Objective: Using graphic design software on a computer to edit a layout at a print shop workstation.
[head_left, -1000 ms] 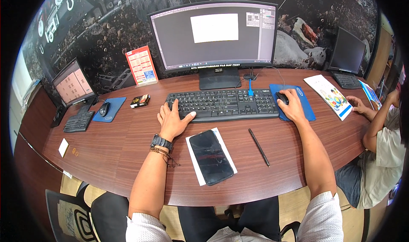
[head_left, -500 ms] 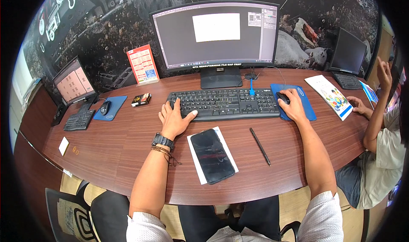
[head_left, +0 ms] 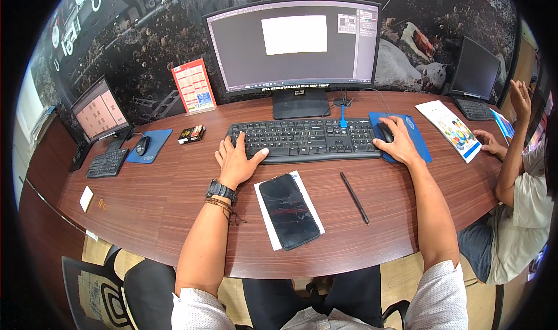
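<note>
My left hand (head_left: 237,161) rests with fingers spread on the left end of a black keyboard (head_left: 308,150), its thumb near the front edge. Under my right hand (head_left: 402,147) is a black computer mouse (head_left: 385,132), held on a blue mouse pad (head_left: 419,147). The right thumb lies close to the keyboard's right end. Behind the keyboard stands a wide monitor (head_left: 241,57), showing a white rectangle on a dark grey background. A black phone (head_left: 289,214) lies on white paper (head_left: 306,199) in front of the keyboard, with a black pen (head_left: 354,198) to its right.
A small box (head_left: 192,134) and a red-framed calendar (head_left: 193,86) stand left of the keyboard. Farther left are another monitor (head_left: 99,112), keyboard (head_left: 107,163) and mouse (head_left: 142,146). Another person's hand (head_left: 490,143) is by a booklet (head_left: 450,129) at right.
My right hand has shifted slightly left with the mouse. My left hand stays put. The other person's raised hand has changed its pose, and the view has tilted a little.
</note>
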